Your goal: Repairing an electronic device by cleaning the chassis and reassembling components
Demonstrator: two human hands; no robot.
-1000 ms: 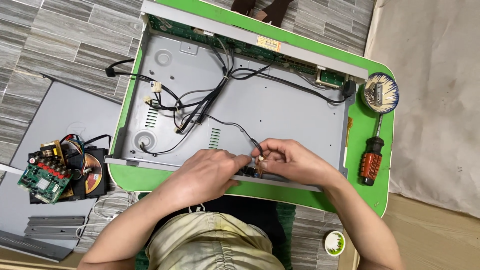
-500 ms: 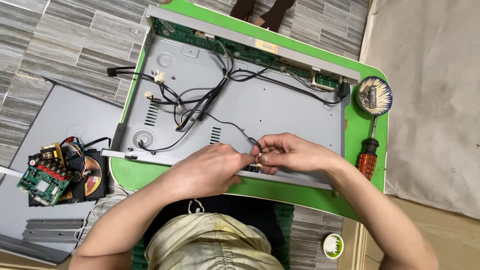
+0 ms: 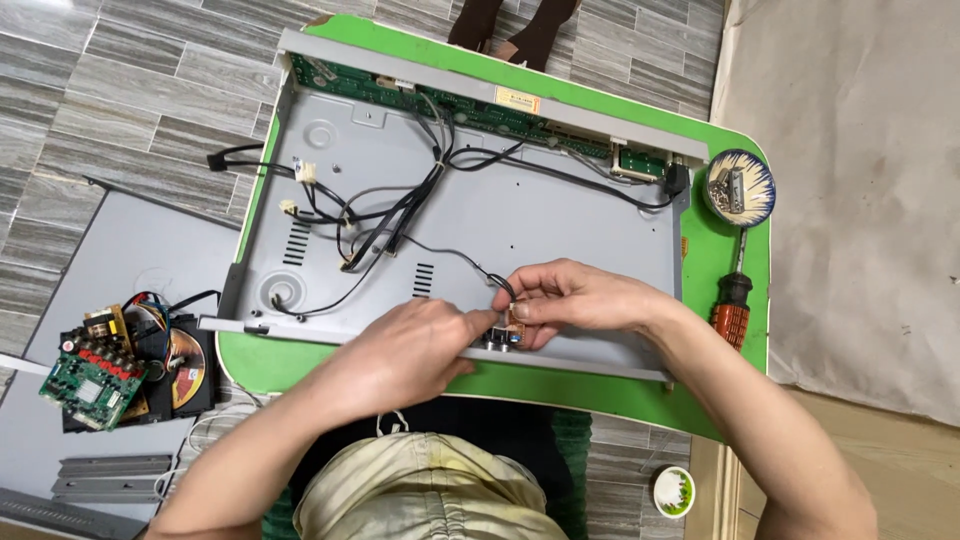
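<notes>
An opened grey metal chassis (image 3: 540, 215) of an electronic device lies on a small green table (image 3: 725, 255). Black wires (image 3: 400, 215) run across its floor, and a green circuit strip (image 3: 450, 100) lines its far wall. At the chassis's near edge both hands meet on a small brown connector board (image 3: 513, 332) with a black wire leading to it. My right hand (image 3: 580, 298) pinches the board from above. My left hand (image 3: 415, 350) holds it from the left with its fingertips. Most of the board is hidden by my fingers.
A red-handled screwdriver (image 3: 732, 300) lies on the table's right side, below a round bowl of small metal parts (image 3: 738, 188). On the floor at the left sit a grey cover panel (image 3: 130, 260), removed green circuit boards (image 3: 95, 375) and a disc drive unit (image 3: 185, 355). A small white cup (image 3: 674, 491) stands near my right arm.
The view has shifted slightly. Both hands stay together at the chassis's near edge on the small board, with only small finger movements.
</notes>
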